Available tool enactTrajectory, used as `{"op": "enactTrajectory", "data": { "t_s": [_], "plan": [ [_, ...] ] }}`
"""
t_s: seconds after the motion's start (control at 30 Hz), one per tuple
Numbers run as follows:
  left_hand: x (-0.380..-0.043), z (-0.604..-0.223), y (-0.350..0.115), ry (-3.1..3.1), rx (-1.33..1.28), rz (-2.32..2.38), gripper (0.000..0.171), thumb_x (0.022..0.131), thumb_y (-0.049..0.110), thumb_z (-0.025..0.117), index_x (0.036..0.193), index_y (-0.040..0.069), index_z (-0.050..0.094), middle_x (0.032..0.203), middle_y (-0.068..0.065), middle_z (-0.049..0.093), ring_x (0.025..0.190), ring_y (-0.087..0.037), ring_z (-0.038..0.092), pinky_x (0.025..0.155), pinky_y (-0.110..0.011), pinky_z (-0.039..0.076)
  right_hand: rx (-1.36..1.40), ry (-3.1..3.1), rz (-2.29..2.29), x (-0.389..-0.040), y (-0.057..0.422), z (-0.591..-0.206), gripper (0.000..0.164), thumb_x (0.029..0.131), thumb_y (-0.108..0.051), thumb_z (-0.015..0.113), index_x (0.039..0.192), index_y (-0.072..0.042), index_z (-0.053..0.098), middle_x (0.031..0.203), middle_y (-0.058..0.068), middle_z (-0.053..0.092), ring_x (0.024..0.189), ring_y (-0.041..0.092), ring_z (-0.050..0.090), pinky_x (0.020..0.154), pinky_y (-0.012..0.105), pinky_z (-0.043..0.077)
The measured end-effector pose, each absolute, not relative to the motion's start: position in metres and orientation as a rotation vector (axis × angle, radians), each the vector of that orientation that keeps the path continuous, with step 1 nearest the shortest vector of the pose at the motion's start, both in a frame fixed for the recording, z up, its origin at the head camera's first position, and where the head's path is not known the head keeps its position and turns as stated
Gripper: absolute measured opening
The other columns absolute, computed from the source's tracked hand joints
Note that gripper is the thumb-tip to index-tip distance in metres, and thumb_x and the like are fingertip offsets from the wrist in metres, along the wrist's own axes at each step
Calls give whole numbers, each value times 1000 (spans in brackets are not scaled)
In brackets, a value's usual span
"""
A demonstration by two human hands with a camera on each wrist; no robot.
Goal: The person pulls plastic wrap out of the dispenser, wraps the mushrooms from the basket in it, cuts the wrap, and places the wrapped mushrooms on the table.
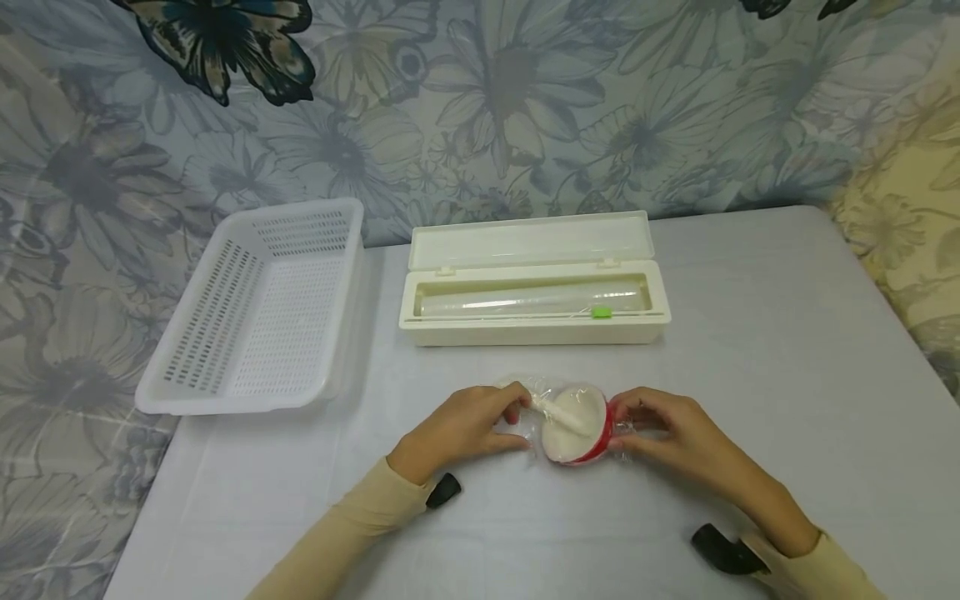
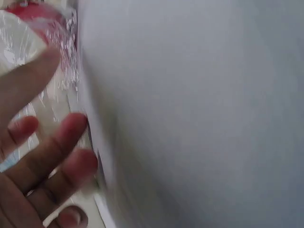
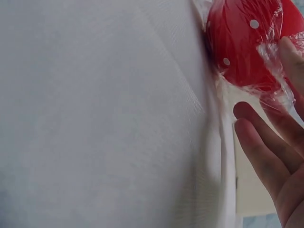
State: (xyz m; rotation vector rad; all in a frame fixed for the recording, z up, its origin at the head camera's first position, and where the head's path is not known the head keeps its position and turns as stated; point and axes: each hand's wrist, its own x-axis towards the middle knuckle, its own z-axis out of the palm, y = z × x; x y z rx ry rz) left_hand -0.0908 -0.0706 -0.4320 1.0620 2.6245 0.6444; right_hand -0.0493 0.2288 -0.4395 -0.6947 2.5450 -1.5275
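Between the hands on the table lies a mushroom-shaped thing wrapped in clear plastic film. Its cap is red with white dots, as the right wrist view shows, and its underside and stem are white. At the stem end my left hand touches the film, its fingers loosely bent and thumb apart from them. My right hand pinches the wrapped cap and film at the edge between thumb and fingers. Some fingertips are hidden in the head view.
Behind the hands stands an open cream film dispenser with a clear roll and a green slider. A white perforated basket sits at the left. A patterned cloth hangs behind the white-covered table.
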Motion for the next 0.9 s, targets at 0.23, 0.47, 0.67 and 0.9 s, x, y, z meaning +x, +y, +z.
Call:
{"op": "enactTrajectory", "data": {
  "t_s": [0.23, 0.47, 0.67, 0.9],
  "plan": [
    [-92, -438, -63, 3046, 1242, 517, 39, 76, 45, 83, 96, 18, 63, 92, 2, 59, 80, -14, 52, 67, -23, 43, -662, 2509, -1503, -55, 226, -437, 38, 81, -8, 80, 115, -9, 62, 111, 10, 70, 94, -1, 69, 77, 17, 57],
    [-94, -436, -64, 2940, 1105, 432, 54, 82, 46, 79, 126, 21, 59, 110, 3, 67, 98, -18, 62, 79, -32, 49, -729, 2508, -1454, -60, 225, -432, 52, 87, -7, 75, 135, -10, 56, 129, 13, 65, 98, 1, 68, 81, 20, 57],
    [-92, -436, -62, 2822, 1072, 500, 26, 90, 19, 69, 115, 18, 60, 91, 4, 68, 72, -11, 58, 61, -23, 47, -706, 2536, -1373, -60, 223, -430, 48, 94, -6, 66, 140, -12, 54, 133, 9, 64, 103, 3, 67, 84, 21, 56],
    [-92, -437, -66, 2721, 1040, 650, 28, 89, 14, 62, 117, 14, 59, 100, 3, 69, 77, -9, 55, 70, -23, 49, -536, 2491, -1336, -60, 214, -427, 52, 96, -31, 66, 144, -22, 46, 135, 7, 63, 110, 24, 69, 85, 28, 57]
  ]
}}
